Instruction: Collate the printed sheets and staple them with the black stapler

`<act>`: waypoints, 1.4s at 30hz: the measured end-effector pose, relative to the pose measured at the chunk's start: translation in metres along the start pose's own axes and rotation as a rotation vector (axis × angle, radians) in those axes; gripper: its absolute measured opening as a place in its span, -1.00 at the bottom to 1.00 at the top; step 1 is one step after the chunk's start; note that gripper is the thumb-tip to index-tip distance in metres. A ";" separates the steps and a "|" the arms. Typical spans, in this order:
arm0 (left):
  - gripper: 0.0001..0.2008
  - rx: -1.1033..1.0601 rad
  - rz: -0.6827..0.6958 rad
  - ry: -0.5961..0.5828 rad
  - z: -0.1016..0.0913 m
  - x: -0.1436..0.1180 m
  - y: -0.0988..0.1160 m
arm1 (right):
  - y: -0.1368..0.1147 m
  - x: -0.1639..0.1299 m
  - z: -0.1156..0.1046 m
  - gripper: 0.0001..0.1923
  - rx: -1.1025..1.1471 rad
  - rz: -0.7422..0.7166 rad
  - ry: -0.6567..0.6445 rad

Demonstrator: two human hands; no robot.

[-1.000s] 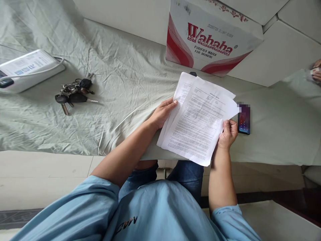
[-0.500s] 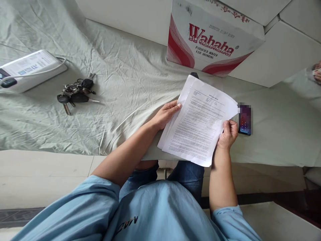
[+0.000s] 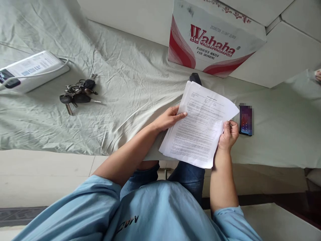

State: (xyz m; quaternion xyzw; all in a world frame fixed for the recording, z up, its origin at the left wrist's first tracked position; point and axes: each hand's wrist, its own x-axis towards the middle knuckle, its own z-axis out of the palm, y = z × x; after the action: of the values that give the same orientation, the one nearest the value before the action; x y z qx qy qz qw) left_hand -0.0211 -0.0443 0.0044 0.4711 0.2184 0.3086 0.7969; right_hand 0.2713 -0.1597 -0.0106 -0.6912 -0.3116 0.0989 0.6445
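A small stack of printed white sheets lies tilted over the near edge of a table draped in pale green cloth. My left hand holds the stack's left edge, fingers resting on the top sheet. My right hand pinches the stack's right edge, thumb on top. The sheets sit nearly squared on one another. A small black object peeks out just beyond the stack's far edge.
A phone lies right of the papers. A red and white Wahaha water carton stands behind them. A bunch of keys and a white device with a cable lie at left. Another person's fingers show at the far right.
The fanned sheets have been pushed together into one nearly even stack. My left hand slid rightward along the left edge; the black object behind the papers shows more.
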 end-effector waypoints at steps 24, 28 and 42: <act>-0.43 -0.539 0.171 0.330 0.004 0.013 -0.013 | -0.084 -0.141 0.006 -0.16 0.346 0.418 -0.339; -0.40 -0.446 0.187 0.300 -0.003 0.013 -0.005 | -0.083 -0.106 0.001 -0.42 0.207 0.113 -0.138; 0.01 0.403 0.547 0.258 -0.051 0.021 -0.020 | -0.094 -0.051 -0.095 -0.79 -0.332 -0.382 -0.605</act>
State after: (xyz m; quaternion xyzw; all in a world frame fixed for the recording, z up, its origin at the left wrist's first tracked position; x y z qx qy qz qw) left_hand -0.0328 -0.0052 -0.0382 0.6169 0.2396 0.5183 0.5417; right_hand 0.2542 -0.2691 0.0801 -0.6554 -0.6222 0.1247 0.4097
